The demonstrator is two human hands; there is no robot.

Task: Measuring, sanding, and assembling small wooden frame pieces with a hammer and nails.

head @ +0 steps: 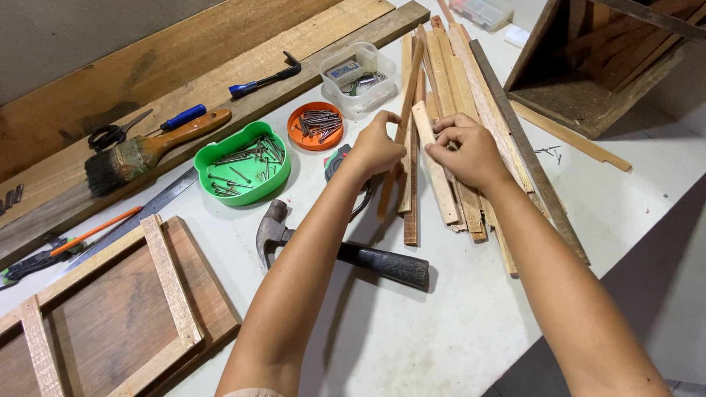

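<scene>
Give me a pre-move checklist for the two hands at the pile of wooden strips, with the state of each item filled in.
1. Left hand has a strip: ok, it pinches a thin wooden strip that tilts up off the pile.
2. Right hand has a strip: ok, its fingers close on a pale short strip lying on the pile of strips.
3. Hammer close by: ok, it lies on the white table under the left forearm.
4. Nails at hand: ok, in the green tray and the orange lid.
5. Strip ends free of splits: cannot tell.
</scene>
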